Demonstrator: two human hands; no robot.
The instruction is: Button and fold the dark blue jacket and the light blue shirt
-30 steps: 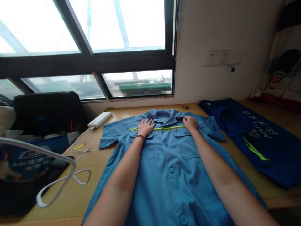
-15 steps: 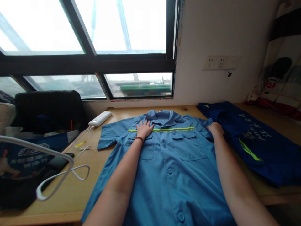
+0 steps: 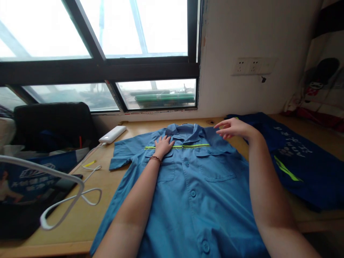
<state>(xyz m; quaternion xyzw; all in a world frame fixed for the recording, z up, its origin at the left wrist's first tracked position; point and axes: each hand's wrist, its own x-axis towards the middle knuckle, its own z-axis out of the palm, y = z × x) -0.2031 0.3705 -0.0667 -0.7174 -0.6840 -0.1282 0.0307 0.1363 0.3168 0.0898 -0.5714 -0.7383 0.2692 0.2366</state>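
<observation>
A blue short-sleeved work shirt [image 3: 172,200] lies front up on the table, with a buttoned placket, two flap pockets and a yellow-green stripe across the chest. My left hand [image 3: 163,146] rests flat on the upper chest just below the collar [image 3: 185,132], fingers spread. The sleeve on the left extends outward. On the right, the sleeve [image 3: 219,139] is turned inward over the chest and covers the end of the stripe. Over that shoulder hovers my right hand [image 3: 231,128], fingers apart and nothing in them.
A dark blue garment [image 3: 317,172] with white lettering lies at the right. At the left are a white power bank [image 3: 113,134], a white cable [image 3: 64,172] looping in front, and a bag [image 3: 37,175]. A window [image 3: 145,36] and wall sockets [image 3: 254,66] stand behind the table.
My right hand has let go of the right sleeve and moved left and up. That sleeve has gone from lying outward to folded over the chest. My left hand stays on the shirt.
</observation>
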